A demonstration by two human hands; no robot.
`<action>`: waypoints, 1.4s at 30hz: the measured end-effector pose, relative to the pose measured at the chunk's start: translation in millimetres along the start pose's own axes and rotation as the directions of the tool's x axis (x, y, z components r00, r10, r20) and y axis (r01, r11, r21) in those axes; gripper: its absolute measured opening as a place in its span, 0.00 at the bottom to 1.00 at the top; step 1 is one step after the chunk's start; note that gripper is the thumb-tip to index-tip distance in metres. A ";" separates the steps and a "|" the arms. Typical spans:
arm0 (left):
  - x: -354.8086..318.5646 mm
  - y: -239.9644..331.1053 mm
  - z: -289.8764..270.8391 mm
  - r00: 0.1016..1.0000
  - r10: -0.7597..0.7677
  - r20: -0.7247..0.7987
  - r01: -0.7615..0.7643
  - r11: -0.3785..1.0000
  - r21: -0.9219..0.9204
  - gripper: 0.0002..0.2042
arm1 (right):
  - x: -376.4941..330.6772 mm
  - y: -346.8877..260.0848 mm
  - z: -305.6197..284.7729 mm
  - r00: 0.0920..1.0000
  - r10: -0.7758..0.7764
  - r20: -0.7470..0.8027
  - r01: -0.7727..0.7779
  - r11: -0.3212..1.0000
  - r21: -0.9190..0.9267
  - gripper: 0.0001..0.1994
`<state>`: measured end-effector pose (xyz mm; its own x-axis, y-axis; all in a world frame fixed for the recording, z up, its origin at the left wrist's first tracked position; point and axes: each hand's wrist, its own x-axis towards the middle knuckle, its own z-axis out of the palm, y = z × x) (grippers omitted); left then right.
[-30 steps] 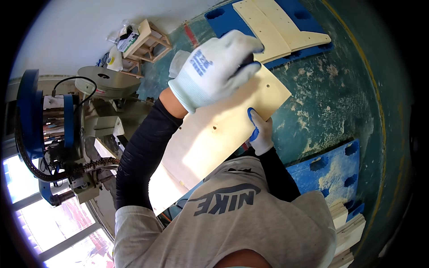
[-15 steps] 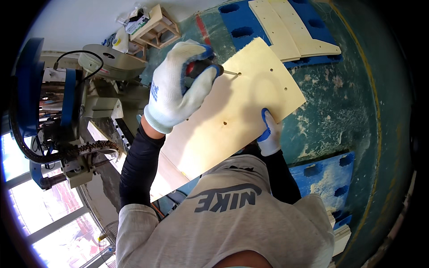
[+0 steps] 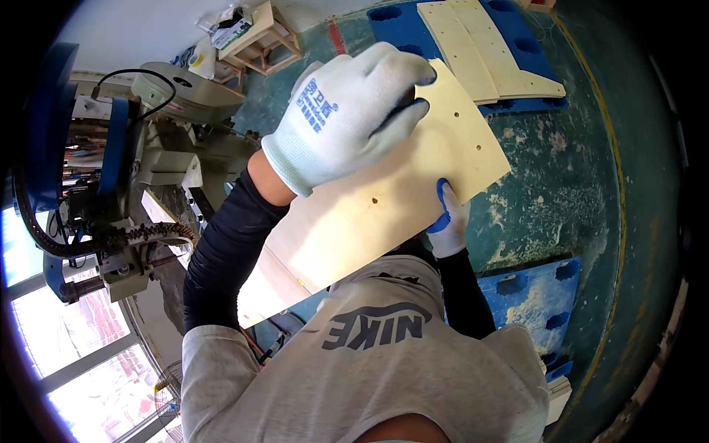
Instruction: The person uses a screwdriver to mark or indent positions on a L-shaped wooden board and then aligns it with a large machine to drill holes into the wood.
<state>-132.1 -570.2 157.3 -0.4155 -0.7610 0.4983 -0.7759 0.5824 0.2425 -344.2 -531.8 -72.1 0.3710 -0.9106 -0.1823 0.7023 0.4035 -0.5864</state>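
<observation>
A pale plywood board (image 3: 340, 236) with several small drilled holes lies tilted in front of me. My left hand (image 3: 354, 111), in a white glove with blue-coated fingers, is raised over its far part. The fingers are closed on a screwdriver (image 3: 406, 97); only a dark bit of its handle shows, and its shaft is hidden behind the hand. At the board's right edge, my right hand (image 3: 449, 223), gloved the same way, grips it with the thumb on top and the fingers out of sight beneath. One hole (image 3: 374, 201) shows near the board's middle.
Machinery (image 3: 92, 177) with cables and a round grey part stands at the left. Cut wooden panels (image 3: 480, 55) lie on a blue pallet (image 3: 391, 33) at the far right. Another blue pallet (image 3: 543, 295), dusted with sawdust, is nearer. A wooden stool (image 3: 260, 40) stands at the back.
My left hand has moved right and turned its back upward, now covering the screwdriver's shaft and the hole where its tip was. My right hand keeps its grip on the board.
</observation>
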 end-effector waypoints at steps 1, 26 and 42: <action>-0.9 -1.1 3.7 0.998 0.027 0.059 -0.028 0.999 0.021 0.17 | 0.7 0.8 0.1 1.000 -0.011 -0.005 0.011 1.000 0.001 0.26; -47.1 -19.8 -34.9 0.899 -0.128 -0.420 0.119 0.992 -0.047 0.16 | 4.6 22.4 -1.5 0.995 0.028 -0.096 -0.049 0.974 -0.221 0.24; -344.5 183.1 -44.8 -0.186 -0.830 -0.527 0.528 0.368 -0.766 0.08 | 39.7 0.6 1.7 0.953 0.303 0.012 -0.297 0.941 -0.164 0.28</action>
<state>-109.7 -188.6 67.4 0.9710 -0.1909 0.1443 -0.1408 0.0316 0.9895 -328.0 -567.6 -78.3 0.5735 -0.7443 -0.3423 0.4505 0.6355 -0.6271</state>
